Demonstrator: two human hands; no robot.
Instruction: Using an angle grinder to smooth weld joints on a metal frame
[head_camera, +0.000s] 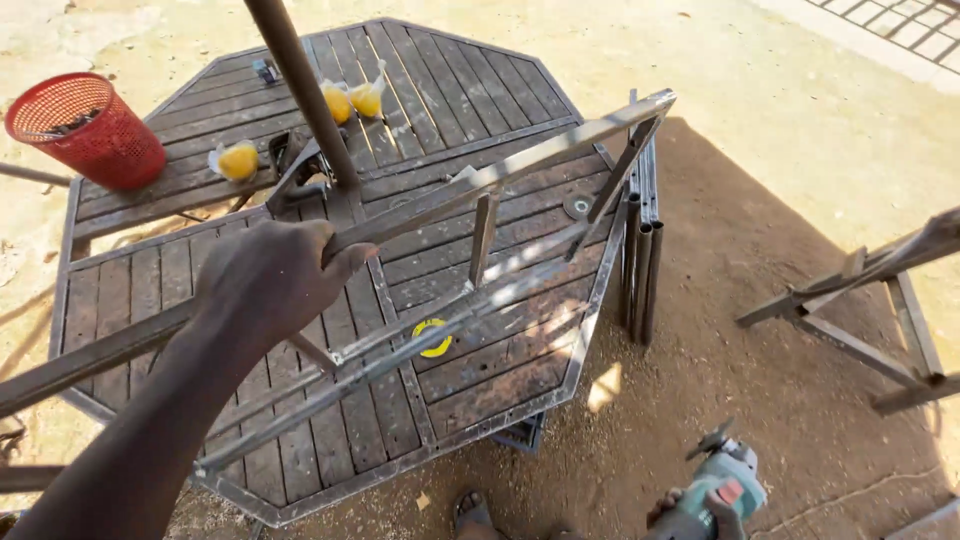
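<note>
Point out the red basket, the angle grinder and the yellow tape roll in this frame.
red basket (95, 140), head view, on its mesh side wall.
angle grinder (722, 482), head view, on its teal body in the right hand.
yellow tape roll (434, 338), head view, on its ring, lying on the table.

left hand (275, 275): bare | forearm: bare, no sleeve | foot (470, 512): open sandal

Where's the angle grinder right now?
Bottom right of the head view: the angle grinder is in the right hand, low over the dirt ground, beside the table.
</note>
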